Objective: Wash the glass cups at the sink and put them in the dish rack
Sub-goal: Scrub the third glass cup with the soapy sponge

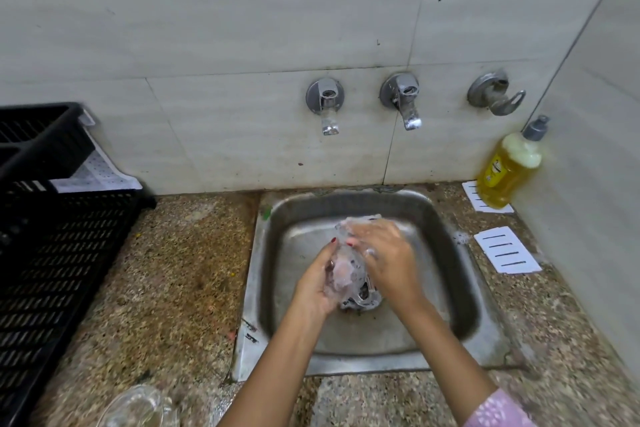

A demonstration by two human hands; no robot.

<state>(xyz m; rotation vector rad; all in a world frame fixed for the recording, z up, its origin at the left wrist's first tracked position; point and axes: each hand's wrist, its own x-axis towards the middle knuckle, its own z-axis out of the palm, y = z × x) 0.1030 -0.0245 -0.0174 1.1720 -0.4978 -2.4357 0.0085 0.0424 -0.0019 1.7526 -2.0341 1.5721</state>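
Nearest, a spare glass (138, 407) waits on the counter; left hand (317, 282) grips a soapy cup (343, 274), right hand (384, 253) rubbing it, grip unclear.

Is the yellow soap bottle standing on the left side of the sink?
No, the soap bottle stands right of the sink, in the wall corner.

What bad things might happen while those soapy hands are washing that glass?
1. The glass cup is covered in foam, and both the left hand and right hand look soapy, so it may slip and crack against the steel sink.
2. Another glass sits near the counter's front edge by the left elbow; a bump might knock it off.
3. The dish rack is off to the left, so carrying a wet cup there risks dropping it.
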